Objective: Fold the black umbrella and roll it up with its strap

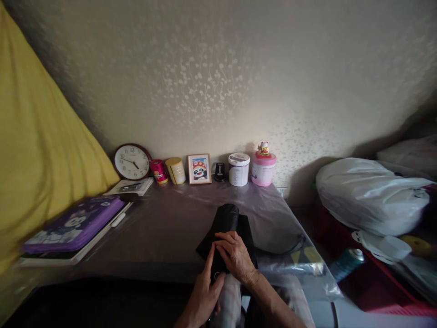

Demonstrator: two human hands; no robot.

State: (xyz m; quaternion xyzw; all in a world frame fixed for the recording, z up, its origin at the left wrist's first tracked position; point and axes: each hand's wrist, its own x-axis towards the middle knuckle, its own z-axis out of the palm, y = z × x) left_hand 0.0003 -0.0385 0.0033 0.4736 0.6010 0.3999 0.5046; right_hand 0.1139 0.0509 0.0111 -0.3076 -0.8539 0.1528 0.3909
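Surface: dark desk (160, 228) under a clear plastic sheet (273, 212), pushed against a pale wall (218, 68) with a flower pattern.
Left hand (204, 294): nearest the viewer, fingers stretched out and close together, tips lying on the near end of the black bundle (227, 218). Cannot tell if the thumb grips underneath.
Right hand (236, 257): laid palm-down across the bundle just beyond the left, fingers loosely bent and pointing left, pressing rather than clutching.
Black bundle: folded dark fabric, lying lengthwise at the near middle of the desk, its near part covered by both hands.
Left side: purple case (73, 223) on top of a flat book (51, 260); yellow cloth (37, 150) hangs beside them.
Right side: bulky white bag (368, 196), off the desk, well apart from the hands.
Back row at wall, left to right: clock (132, 161), red tin (159, 171), yellow tin (175, 170), framed panda picture (199, 168), small black object (220, 171), white tub (239, 169), pink tub (262, 169) with a cat figurine (263, 148) on its lid.
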